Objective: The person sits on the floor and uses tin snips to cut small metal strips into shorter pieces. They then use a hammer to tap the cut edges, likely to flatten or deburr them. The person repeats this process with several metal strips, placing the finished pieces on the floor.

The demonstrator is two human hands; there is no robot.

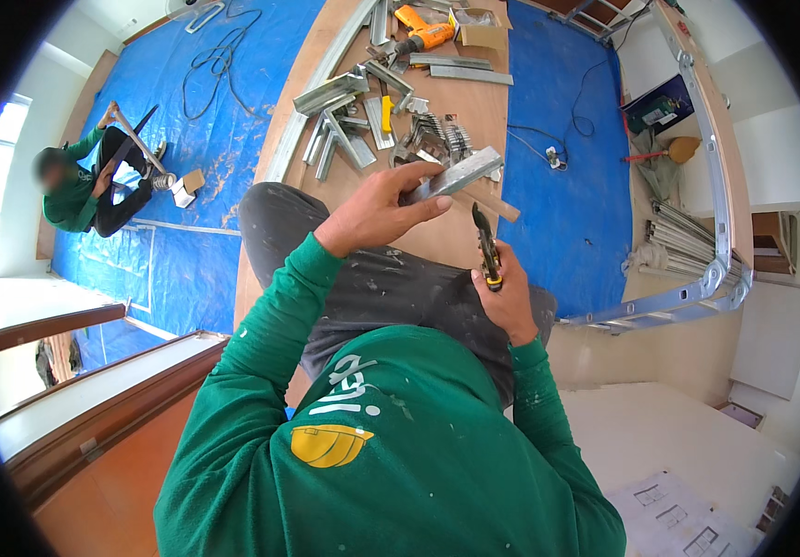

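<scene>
My left hand grips a short piece of galvanised metal channel, fingers on top and thumb below, above the plywood board. Closed around the handles of dark tin snips with yellow on the grips, my right hand is near my right thigh. The snips' jaws point up toward the channel and look apart from it. Beyond my hands lie cut metal channel offcuts, a cluster of small metal brackets and a yellow-handled cutter.
An orange power drill lies at the board's far end by a cardboard box. Blue sheeting covers the floor on both sides, with cables on it. A co-worker sits at left. At right are a ladder and stacked metal lengths.
</scene>
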